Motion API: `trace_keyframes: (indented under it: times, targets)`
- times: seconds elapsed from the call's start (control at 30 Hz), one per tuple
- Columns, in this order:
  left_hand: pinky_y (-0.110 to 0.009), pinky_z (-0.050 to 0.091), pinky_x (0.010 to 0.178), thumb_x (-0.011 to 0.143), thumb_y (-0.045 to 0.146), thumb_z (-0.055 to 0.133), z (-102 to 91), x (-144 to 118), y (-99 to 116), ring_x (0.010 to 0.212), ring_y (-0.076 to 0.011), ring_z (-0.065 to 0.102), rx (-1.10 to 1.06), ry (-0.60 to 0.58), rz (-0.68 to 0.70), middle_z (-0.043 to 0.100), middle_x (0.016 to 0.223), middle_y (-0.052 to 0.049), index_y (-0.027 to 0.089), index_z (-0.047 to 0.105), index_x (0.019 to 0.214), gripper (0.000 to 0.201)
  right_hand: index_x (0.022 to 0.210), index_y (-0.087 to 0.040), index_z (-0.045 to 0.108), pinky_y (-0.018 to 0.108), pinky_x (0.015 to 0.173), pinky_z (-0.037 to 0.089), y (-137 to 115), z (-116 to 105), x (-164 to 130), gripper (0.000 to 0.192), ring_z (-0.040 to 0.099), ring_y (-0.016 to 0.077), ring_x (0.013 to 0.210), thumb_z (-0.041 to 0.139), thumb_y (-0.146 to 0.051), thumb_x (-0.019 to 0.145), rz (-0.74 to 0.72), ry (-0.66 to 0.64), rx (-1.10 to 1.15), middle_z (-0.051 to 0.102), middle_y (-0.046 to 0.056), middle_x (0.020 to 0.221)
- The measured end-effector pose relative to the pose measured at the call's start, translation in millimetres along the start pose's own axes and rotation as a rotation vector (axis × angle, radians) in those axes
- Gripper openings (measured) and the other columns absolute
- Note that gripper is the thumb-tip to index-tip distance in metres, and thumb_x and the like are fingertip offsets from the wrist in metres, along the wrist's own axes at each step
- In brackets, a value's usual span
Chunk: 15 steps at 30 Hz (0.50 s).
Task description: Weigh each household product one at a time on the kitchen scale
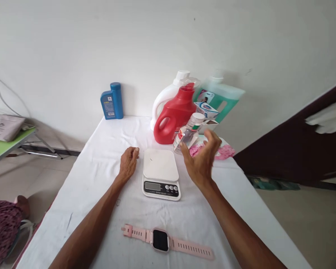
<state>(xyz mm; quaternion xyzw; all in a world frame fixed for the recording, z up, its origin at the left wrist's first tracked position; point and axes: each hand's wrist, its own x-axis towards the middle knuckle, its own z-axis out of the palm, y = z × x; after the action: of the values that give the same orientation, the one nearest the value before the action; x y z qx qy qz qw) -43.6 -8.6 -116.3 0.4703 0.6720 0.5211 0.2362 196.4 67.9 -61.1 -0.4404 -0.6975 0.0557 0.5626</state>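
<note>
My right hand (200, 162) is raised with thumb and fingers apart, holding nothing, in front of a clear plastic bottle (188, 132) with a white cap. Whether the fingers touch the bottle I cannot tell. On the white cloth, left of a white kitchen scale (160, 166), rests my left hand (128, 162) with its fingers curled in and nothing seen in them. Nothing lies on the scale's platform except a small dark mark, and its display looks blank. Nearest me, a pink smartwatch (160, 240) lies flat with its strap spread out.
Behind the clear bottle stand a red jug (176, 112), a white jug (164, 95), a green-liquid jug (229, 99) and small boxes (206, 110). Something pink (225, 151) lies at the right. A blue bottle (112, 101) stands back left. A green folding table (11, 144) is further left.
</note>
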Motion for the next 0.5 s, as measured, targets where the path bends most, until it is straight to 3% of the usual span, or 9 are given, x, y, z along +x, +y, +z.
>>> trace_keyframes:
  times: [0.07, 0.17, 0.23, 0.37, 0.5]
  targets:
    - [-0.036, 0.057, 0.074, 0.1, 0.062, 0.046, 0.4, -2, 0, 0.084, -0.0227, 0.073, -0.017, 0.001, -0.001, 0.074, 0.097, -0.009, 0.023, 0.065, 0.094, 0.044, 0.132, -0.023, 0.051, 0.061, 0.107, 0.048, -7, -20, -31, 0.06, 0.057, 0.0375, 0.128, 0.067, -0.061, 0.088, 0.091, -0.043, 0.036, 0.058, 0.019, 0.134]
    - [-0.035, 0.059, 0.076, 0.1, 0.065, 0.048, -3.1, 2, -1, 0.087, -0.0222, 0.074, -0.113, -0.023, -0.067, 0.075, 0.102, -0.011, 0.021, 0.067, 0.096, 0.048, 0.114, -0.025, 0.059, 0.05, 0.089, 0.057, 2, -44, -67, 0.049, 0.067, 0.0336, 0.11, 0.063, -0.067, 0.089, 0.472, -0.199, 0.1, 0.068, 0.013, 0.117]
    - [-0.035, 0.061, 0.076, 0.098, 0.066, 0.053, -11.9, 17, 1, 0.086, -0.0222, 0.075, -0.176, -0.042, -0.155, 0.074, 0.106, -0.013, 0.019, 0.067, 0.097, 0.049, 0.108, -0.025, 0.061, 0.047, 0.084, 0.058, 16, -54, -78, 0.053, 0.07, 0.0336, 0.106, 0.063, -0.073, 0.085, 0.617, -0.307, 0.114, 0.072, 0.012, 0.11]
    - [-0.034, 0.059, 0.073, 0.09, 0.055, 0.073, -46.6, 82, 11, 0.087, -0.0226, 0.074, -0.044, 0.101, -0.176, 0.071, 0.113, -0.014, 0.018, 0.063, 0.103, 0.04, 0.101, -0.026, 0.063, 0.042, 0.071, 0.058, 38, -59, -77, 0.054, 0.071, 0.0293, 0.078, 0.061, -0.077, 0.083, 0.735, -0.387, 0.128, 0.071, 0.005, 0.08]
    - [-0.044, 0.056, 0.097, 0.084, 0.034, 0.08, -79.8, 171, 34, 0.12, -0.0313, 0.067, 0.192, 0.308, -0.067, 0.059, 0.14, -0.019, 0.018, 0.058, 0.124, 0.049, 0.094, -0.029, 0.068, 0.039, 0.068, 0.061, 43, -59, -68, 0.049, 0.073, 0.029, 0.074, 0.064, -0.075, 0.081, 0.714, -0.475, 0.098, 0.073, 0.005, 0.079]
